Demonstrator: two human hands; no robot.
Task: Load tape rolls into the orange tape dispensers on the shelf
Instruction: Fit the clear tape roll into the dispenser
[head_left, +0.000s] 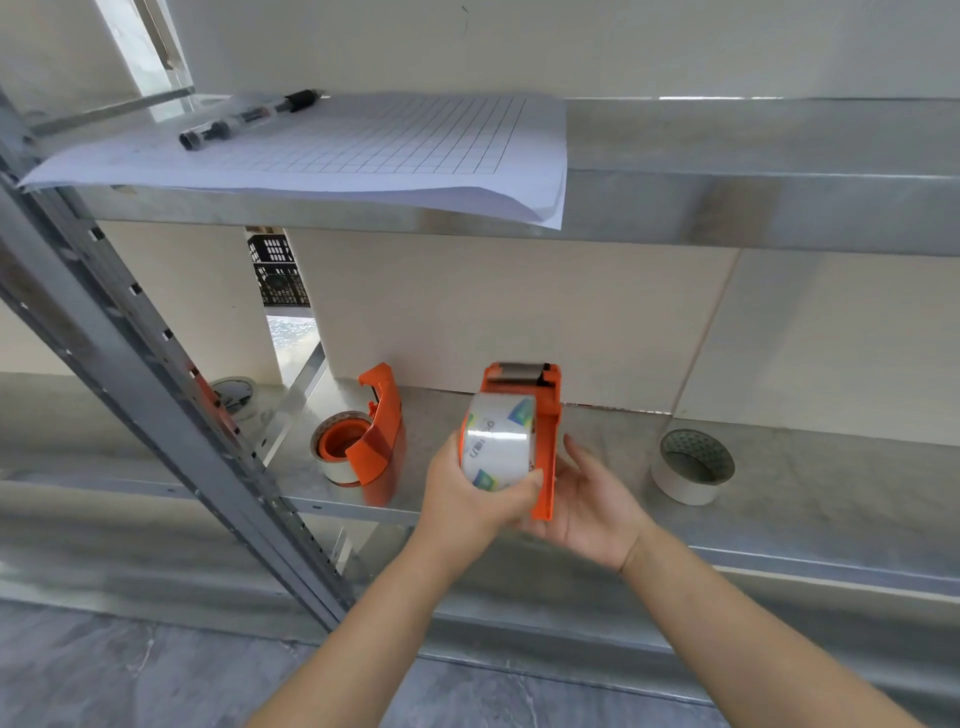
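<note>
Two bare forearms reach up from the bottom edge and meet over the front lip of the lower shelf. The left hand grips a clear tape roll, its fingers curled round the roll's far side and its thumb pressed across the near rim. The roll lies against the left face of an orange dispenser, which is held above the shelf with its metal cutter end pointing away toward the wall; whether the roll is fully seated on the hub cannot be told. The right hand cradles the dispenser from below and from the right, palm turned up and leftward. Its fingers run under the dispenser's near end and are mostly hidden, while the thumb stands straight just beside the orange side wall.

To the left, a second orange dispenser stands on the shelf with a nearly spent roll on its orange hub. Farther left, partly behind the slotted metal upright, lies another tape roll. Well to the right of the hands sits a white roll, lying flat with its core facing up.

On the upper shelf a sheet of grid paper overhangs the front edge, and a dark pen rests on it. A black crate shows through a gap in the back wall.
</note>
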